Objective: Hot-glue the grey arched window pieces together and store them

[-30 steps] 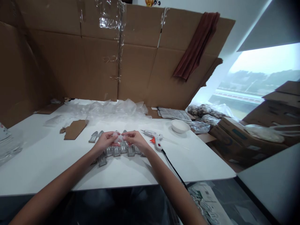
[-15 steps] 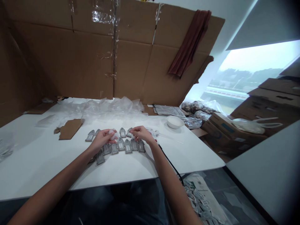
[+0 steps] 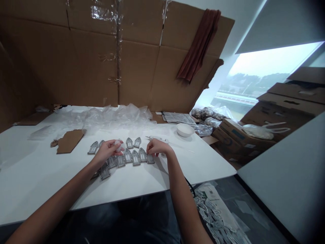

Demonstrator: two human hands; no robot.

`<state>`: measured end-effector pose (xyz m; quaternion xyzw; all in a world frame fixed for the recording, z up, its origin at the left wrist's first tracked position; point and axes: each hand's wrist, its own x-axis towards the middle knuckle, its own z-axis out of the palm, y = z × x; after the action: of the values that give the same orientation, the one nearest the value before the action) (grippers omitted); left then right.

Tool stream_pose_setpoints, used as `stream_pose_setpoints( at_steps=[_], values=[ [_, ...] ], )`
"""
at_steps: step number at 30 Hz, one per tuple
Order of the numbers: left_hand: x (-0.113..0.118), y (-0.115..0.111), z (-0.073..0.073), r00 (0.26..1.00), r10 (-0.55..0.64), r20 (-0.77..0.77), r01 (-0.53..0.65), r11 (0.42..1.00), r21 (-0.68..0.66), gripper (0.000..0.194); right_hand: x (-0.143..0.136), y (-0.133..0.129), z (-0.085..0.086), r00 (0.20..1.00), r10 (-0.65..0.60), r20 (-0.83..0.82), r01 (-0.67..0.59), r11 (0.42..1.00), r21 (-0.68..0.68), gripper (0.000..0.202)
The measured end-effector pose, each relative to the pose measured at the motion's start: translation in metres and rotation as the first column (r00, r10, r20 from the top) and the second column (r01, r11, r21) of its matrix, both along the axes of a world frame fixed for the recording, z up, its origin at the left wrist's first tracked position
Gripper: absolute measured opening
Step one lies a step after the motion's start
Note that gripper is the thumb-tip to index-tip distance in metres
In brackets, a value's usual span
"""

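Observation:
Several grey, arch-shaped pieces with pointed tops lie in rough rows on the white table. My left hand is closed on a small, whitish translucent wad, above the left part of the rows. At the right end of the front row, my right hand has its fingers bent down on the top of a grey piece; its fingertips are partly hidden. Two more grey pieces, one of them here, stand apart in the back row between my hands. A thin pen-like tool lies just behind my right hand.
Crumpled clear plastic bags spread along the back, before a tall cardboard wall. A torn cardboard piece lies at left. A white bowl sits at back right. Cardboard boxes are stacked beyond the table's right edge.
My right hand has moved from a back-row piece to the right-end piece of the front row. My left hand still holds the wad. The whole view has shifted slightly.

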<state>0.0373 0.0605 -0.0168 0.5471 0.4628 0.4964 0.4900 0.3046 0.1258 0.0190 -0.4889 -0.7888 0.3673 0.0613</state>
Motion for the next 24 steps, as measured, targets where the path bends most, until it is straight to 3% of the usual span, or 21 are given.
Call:
stream_pose_setpoints(
  at_steps=[7, 17, 21, 24],
  values=[
    [0.001, 0.001, -0.003, 1.000, -0.029, 0.013, 0.029, 1.000, -0.010, 0.057, 0.001, 0.001, -0.001, 1.000, -0.001, 0.022, 0.001, 1.000, -0.015, 0.018],
    [0.006, -0.003, 0.004, 1.000, -0.012, -0.005, 0.011, 0.999, -0.043, 0.060, 0.005, -0.005, 0.007, 0.999, -0.043, 0.012, 0.042, 0.997, 0.071, 0.019],
    [0.006, -0.004, 0.005, 1.000, -0.009, -0.013, 0.008, 0.999, -0.048, 0.061, 0.003, -0.003, 0.005, 0.988, -0.128, -0.089, 0.143, 0.970, 0.195, 0.018],
    [0.009, -0.006, 0.006, 1.000, -0.009, -0.002, 0.009, 0.999, -0.051, 0.062, -0.007, -0.002, 0.002, 0.942, -0.167, -0.292, 0.247, 0.932, 0.266, 0.026]
  ],
)
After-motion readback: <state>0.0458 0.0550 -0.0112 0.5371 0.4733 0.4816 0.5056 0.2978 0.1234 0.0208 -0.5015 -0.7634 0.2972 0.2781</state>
